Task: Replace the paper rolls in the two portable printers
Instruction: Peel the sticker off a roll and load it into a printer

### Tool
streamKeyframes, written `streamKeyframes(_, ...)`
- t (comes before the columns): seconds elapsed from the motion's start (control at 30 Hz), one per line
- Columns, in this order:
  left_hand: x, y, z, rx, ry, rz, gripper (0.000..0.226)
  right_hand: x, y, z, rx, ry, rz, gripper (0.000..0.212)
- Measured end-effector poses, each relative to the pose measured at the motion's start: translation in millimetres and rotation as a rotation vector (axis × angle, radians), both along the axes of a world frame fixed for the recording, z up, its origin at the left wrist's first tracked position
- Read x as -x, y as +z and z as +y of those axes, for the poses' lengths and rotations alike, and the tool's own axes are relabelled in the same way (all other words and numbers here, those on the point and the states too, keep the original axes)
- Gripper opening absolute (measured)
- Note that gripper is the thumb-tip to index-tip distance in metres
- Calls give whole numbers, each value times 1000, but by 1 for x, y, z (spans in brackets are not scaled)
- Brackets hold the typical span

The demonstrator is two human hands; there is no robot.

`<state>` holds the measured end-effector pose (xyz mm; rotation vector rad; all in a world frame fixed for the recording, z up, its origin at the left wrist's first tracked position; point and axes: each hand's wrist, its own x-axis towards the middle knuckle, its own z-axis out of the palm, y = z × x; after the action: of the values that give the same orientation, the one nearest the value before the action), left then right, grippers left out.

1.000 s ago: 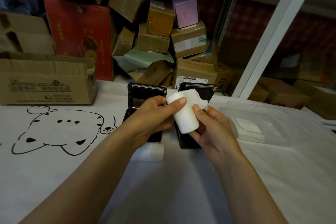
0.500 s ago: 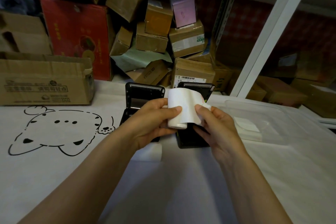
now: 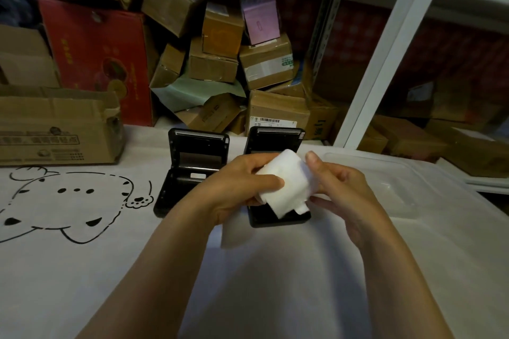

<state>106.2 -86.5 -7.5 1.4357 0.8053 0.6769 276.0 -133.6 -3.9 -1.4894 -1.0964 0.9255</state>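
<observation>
Paper roll (image 3: 286,181) is held just above the right printer (image 3: 278,173), pinched by the left hand (image 3: 242,187) at its near-left end; right hand (image 3: 341,190) is loosely curled at the far end, contact unclear. Left printer (image 3: 192,168), beside the right printer, is open, lid up. Loose tail should be fed toward the right printer's lid edge, roll seated square in the bay before closing

A table under a white cloth (image 3: 275,283) bears a cartoon cat drawing (image 3: 63,201) at nine o'clock, a cardboard box (image 3: 55,129) at ten, two open black printers (image 3: 190,170) (image 3: 275,137) at twelve, and a clear plastic lid (image 3: 385,187) at two.
</observation>
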Motion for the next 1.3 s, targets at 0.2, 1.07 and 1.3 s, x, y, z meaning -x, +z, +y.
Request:
streamKeyframes(0.2,1,-2,3,32,-70,-53,51,-1,-8,1,-1,121,-90,46)
streamKeyframes(1.07,-1,8,-1,-10,99,-42,28,8,-12,11,-16,55,322,40)
streamKeyframes(1.3,-3,8,-2,25,99,-22,27,6,-12,12,-49,25,274,37)
